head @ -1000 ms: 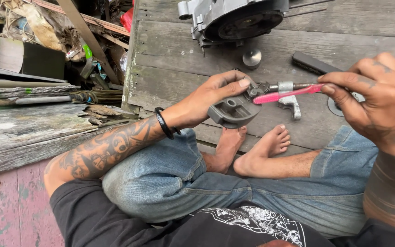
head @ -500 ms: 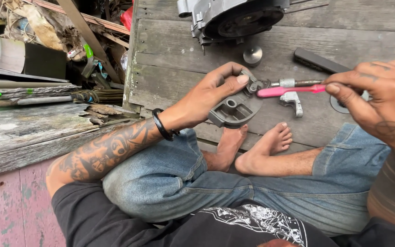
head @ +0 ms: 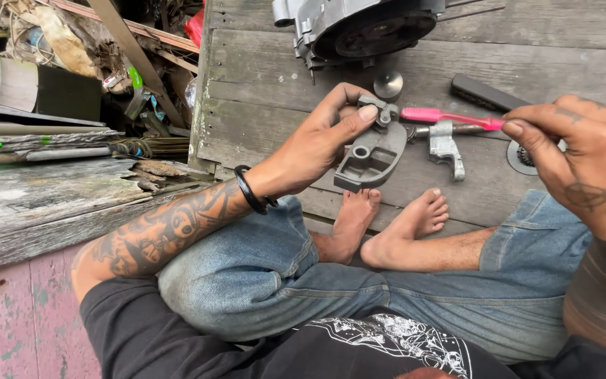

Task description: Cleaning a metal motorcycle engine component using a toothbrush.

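The left hand (head: pixel 320 144) pinches a grey metal casting (head: pixel 372 156) above the plank floor (head: pixel 261 105); the right hand (head: pixel 583 165) pinches a pink toothbrush (head: pixel 447 117), its bristle end hidden behind the casting.

one pink toothbrush (head: pixel 450 117), two grey metal castings (head: pixel 371 156), one engine case (head: pixel 359 28)
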